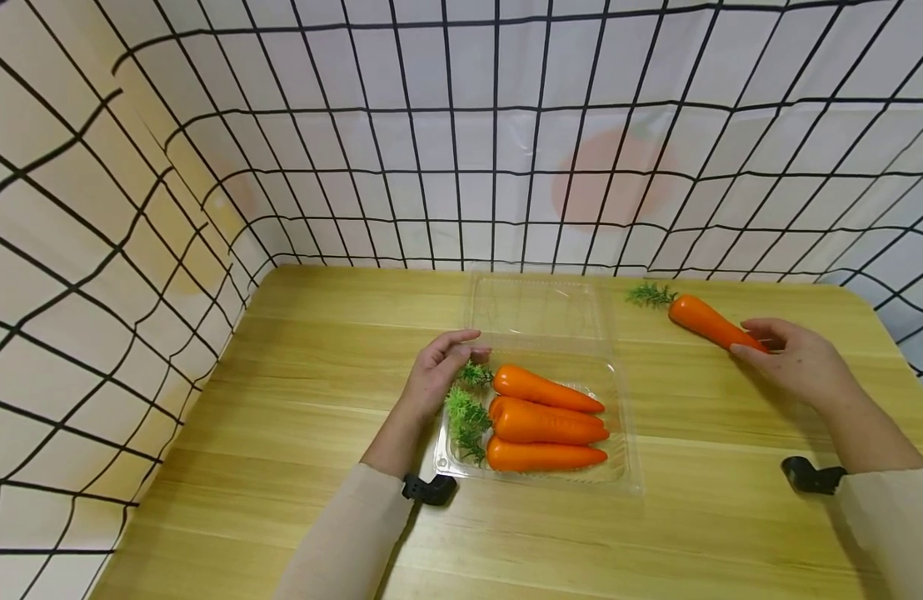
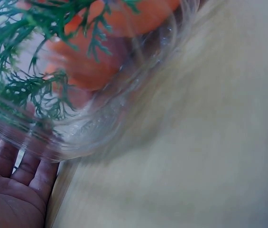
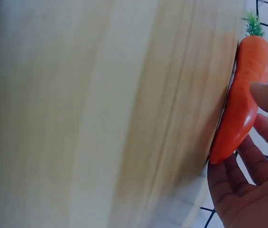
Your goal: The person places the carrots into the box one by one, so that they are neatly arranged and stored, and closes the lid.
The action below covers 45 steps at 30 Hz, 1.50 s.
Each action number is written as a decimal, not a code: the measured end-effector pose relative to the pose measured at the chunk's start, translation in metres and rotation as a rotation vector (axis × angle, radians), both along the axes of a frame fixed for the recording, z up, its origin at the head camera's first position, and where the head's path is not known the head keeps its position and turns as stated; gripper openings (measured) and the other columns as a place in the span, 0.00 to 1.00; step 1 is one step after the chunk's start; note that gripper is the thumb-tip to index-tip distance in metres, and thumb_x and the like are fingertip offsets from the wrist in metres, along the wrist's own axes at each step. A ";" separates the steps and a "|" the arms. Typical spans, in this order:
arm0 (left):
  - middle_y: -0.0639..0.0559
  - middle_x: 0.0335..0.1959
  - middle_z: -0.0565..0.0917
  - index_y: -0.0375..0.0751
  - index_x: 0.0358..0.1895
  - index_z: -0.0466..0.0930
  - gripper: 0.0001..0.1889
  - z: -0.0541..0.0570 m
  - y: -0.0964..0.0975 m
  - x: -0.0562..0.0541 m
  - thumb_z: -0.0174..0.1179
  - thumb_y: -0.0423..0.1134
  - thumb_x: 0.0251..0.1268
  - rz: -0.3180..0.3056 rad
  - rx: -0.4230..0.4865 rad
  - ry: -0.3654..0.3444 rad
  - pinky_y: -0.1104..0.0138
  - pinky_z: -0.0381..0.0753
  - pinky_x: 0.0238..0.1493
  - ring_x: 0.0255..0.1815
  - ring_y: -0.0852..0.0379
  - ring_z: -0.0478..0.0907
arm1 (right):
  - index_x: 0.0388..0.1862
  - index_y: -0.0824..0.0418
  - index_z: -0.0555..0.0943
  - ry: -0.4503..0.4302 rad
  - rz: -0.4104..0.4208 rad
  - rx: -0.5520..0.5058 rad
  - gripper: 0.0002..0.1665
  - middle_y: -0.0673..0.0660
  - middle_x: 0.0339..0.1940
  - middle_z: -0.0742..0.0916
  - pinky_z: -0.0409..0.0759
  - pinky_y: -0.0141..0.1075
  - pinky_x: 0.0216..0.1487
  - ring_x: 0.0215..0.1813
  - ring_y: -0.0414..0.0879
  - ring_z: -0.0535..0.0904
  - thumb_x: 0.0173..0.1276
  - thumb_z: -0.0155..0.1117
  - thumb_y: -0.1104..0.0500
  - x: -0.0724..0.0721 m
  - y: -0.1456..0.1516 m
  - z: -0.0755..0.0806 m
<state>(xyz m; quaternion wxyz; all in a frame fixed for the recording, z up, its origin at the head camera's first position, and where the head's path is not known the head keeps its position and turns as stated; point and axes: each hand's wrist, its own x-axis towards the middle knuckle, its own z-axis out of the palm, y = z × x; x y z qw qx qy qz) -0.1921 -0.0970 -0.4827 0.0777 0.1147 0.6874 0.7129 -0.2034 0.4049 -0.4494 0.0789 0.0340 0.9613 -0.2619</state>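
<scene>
A clear plastic clamshell box [image 1: 632, 467] lies with its lid folded back on the table, several orange carrots [image 1: 547, 457] with green leafy tops inside it. My left hand [image 1: 431, 375] is at the box's left side, beside the carrot tops. In the left wrist view its fingers [image 2: 27, 168] are extended against the box's edge. Off to the right, my right hand [image 1: 799, 362] has thumb and fingers around the narrow tip of a single carrot [image 1: 705, 321], whose leafy top points left. The right wrist view shows the thumb over this carrot [image 3: 245, 99] and fingers behind its tip.
The box's transparent lid [image 1: 536, 308] lies flat behind it. A black wire grid [image 1: 495, 167] with pale sheeting behind it rises along the back and sides of the wooden table [image 1: 296, 400]. Each wrist wears a black band with a device [image 1: 431, 490].
</scene>
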 end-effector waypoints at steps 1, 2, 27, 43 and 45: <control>0.27 0.60 0.81 0.31 0.69 0.71 0.21 0.000 0.000 0.000 0.47 0.38 0.81 -0.003 0.002 -0.001 0.63 0.81 0.54 0.61 0.35 0.80 | 0.73 0.68 0.67 0.003 0.006 0.007 0.44 0.78 0.64 0.77 0.69 0.66 0.57 0.62 0.72 0.72 0.76 0.55 0.35 0.000 0.000 0.000; 0.27 0.60 0.81 0.32 0.69 0.71 0.21 0.001 0.000 0.000 0.47 0.38 0.81 -0.004 0.002 -0.001 0.63 0.81 0.55 0.61 0.35 0.80 | 0.72 0.68 0.68 0.004 0.013 0.015 0.42 0.78 0.63 0.78 0.69 0.65 0.56 0.61 0.72 0.73 0.76 0.55 0.36 0.000 0.000 -0.001; 0.26 0.60 0.81 0.30 0.69 0.70 0.21 -0.001 0.000 -0.001 0.47 0.38 0.82 -0.013 -0.001 0.005 0.64 0.81 0.56 0.61 0.34 0.80 | 0.69 0.68 0.70 0.019 0.038 0.056 0.36 0.77 0.57 0.80 0.72 0.64 0.51 0.56 0.70 0.76 0.79 0.53 0.40 0.007 -0.011 0.000; 0.28 0.59 0.82 0.30 0.68 0.71 0.21 -0.001 0.000 -0.001 0.48 0.38 0.81 -0.004 -0.010 0.010 0.50 0.74 0.72 0.61 0.36 0.81 | 0.71 0.64 0.71 0.090 0.050 0.017 0.39 0.73 0.59 0.79 0.73 0.43 0.43 0.57 0.67 0.75 0.76 0.55 0.35 0.014 -0.028 0.017; 0.28 0.59 0.83 0.31 0.68 0.71 0.21 -0.001 0.000 -0.001 0.48 0.38 0.81 -0.002 -0.012 0.008 0.50 0.73 0.73 0.61 0.36 0.81 | 0.71 0.64 0.71 0.108 0.054 0.011 0.39 0.72 0.60 0.79 0.77 0.43 0.43 0.57 0.68 0.76 0.76 0.55 0.35 0.015 -0.032 0.022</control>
